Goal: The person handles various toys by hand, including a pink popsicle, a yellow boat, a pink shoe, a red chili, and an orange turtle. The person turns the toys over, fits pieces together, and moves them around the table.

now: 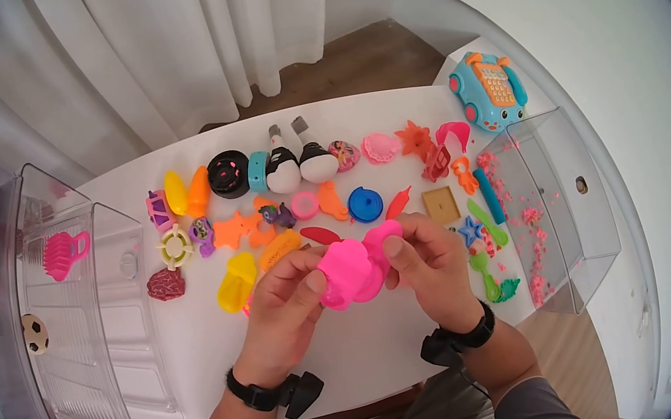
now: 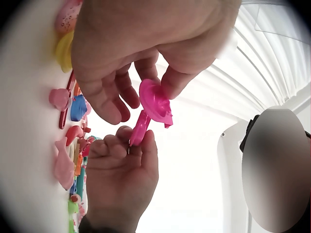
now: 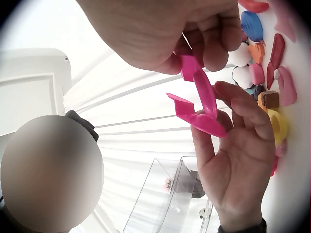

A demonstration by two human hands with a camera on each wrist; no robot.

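Note:
In the head view, a bright pink lobed plastic toy mould [image 1: 349, 274] is held up over the near part of the table between both hands. My left hand [image 1: 288, 298] pinches its left side between thumb and fingers. My right hand [image 1: 434, 273] pinches the smaller part on the right, thumb on top. Two shallow, dish-like halves [image 3: 206, 94] stand at an angle to each other in the right wrist view, meeting near the middle. The left wrist view shows the rounded half [image 2: 155, 102] edge-on at my left fingertips. A yellow toy [image 1: 237, 283] lies just beyond my left hand.
Many small toys cover the white table [image 1: 325, 382] beyond the hands, among them a blue round lid [image 1: 366, 204] and a black wheel [image 1: 229, 175]. Clear plastic bins stand left [image 1: 78, 331] and right [image 1: 566, 263]. A toy telephone [image 1: 490, 91] sits at the back right.

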